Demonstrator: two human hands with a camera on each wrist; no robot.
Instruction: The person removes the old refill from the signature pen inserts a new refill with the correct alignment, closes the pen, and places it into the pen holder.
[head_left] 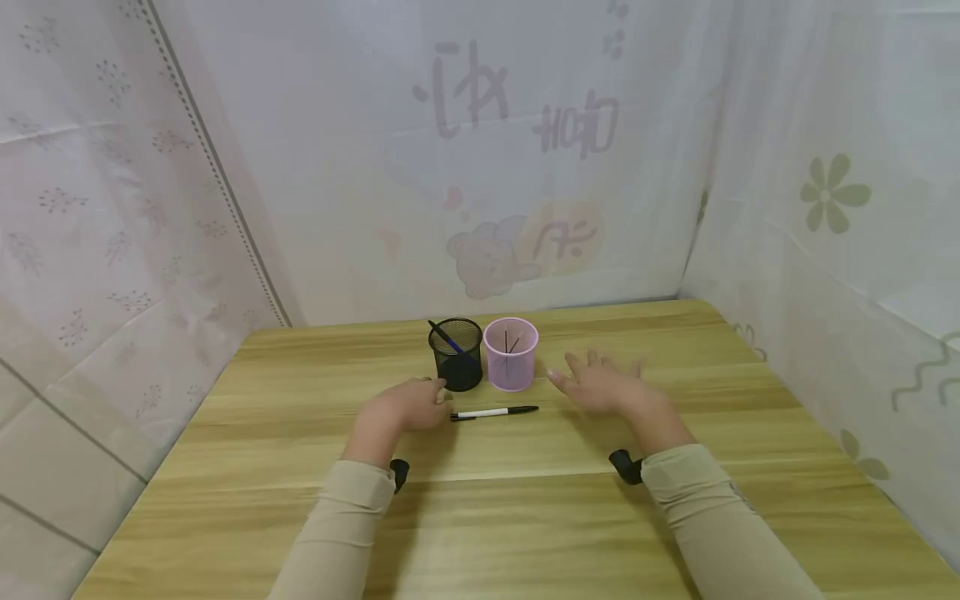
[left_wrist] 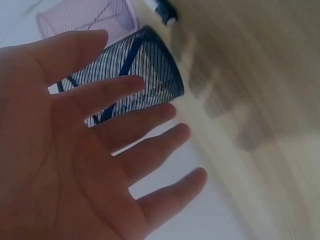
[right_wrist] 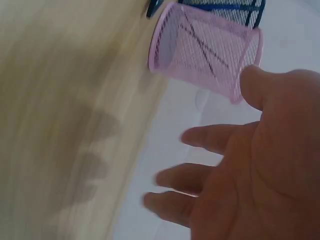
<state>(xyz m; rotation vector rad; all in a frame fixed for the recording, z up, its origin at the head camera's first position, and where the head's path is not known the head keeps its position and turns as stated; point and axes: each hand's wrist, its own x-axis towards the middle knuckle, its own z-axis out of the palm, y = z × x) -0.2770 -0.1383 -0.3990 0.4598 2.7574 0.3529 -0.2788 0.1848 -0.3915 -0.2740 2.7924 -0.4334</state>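
Observation:
Side by side on the wooden table stand a black mesh pen cup [head_left: 459,367] and a pink mesh pen cup [head_left: 512,362]. A dark blue pen [head_left: 450,340] leans in the black cup, and thin dark sticks [head_left: 508,343] show inside the pink one. In front of both lies a white pen with black ends [head_left: 491,412]. My left hand [head_left: 415,404] is near the black cup and the pen's left end; its fingers are spread and hold nothing in the left wrist view. To the right of the pink cup, my right hand [head_left: 600,387] has its fingers extended, slightly blurred, holding nothing.
The wooden table [head_left: 510,533] reaches back to a hanging white printed curtain [head_left: 345,208]. More patterned cloth hangs along the left and right sides. A black wrist mount [head_left: 625,467] sticks out from the right sleeve, and another dark piece [head_left: 401,473] from the left.

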